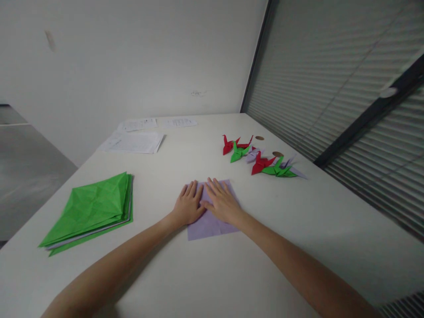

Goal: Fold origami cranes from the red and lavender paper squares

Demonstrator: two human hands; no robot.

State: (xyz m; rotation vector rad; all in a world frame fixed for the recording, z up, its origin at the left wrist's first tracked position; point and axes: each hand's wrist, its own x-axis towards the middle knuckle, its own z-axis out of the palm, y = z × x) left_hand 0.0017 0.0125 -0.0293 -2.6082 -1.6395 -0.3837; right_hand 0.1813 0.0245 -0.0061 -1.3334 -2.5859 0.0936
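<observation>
A square sheet of purple origami paper (209,225) lies on the white table in front of me, with faint crease lines near its lower part. My left hand (189,203) rests flat on its left side, fingers stretched away from me. Flat on the upper middle and right of the sheet is my right hand (221,201), its fingers spread. The two thumbs come close together over the paper. Both hands cover much of the sheet, so its middle is partly hidden.
A stack of creased green paper (96,203) with some purple between sits at the left. Folded cranes, red (261,163), green (238,152) and purple (253,154), stand at the right. Printed sheets (135,142) lie at the back left. Window blinds (331,79) border the table's right side.
</observation>
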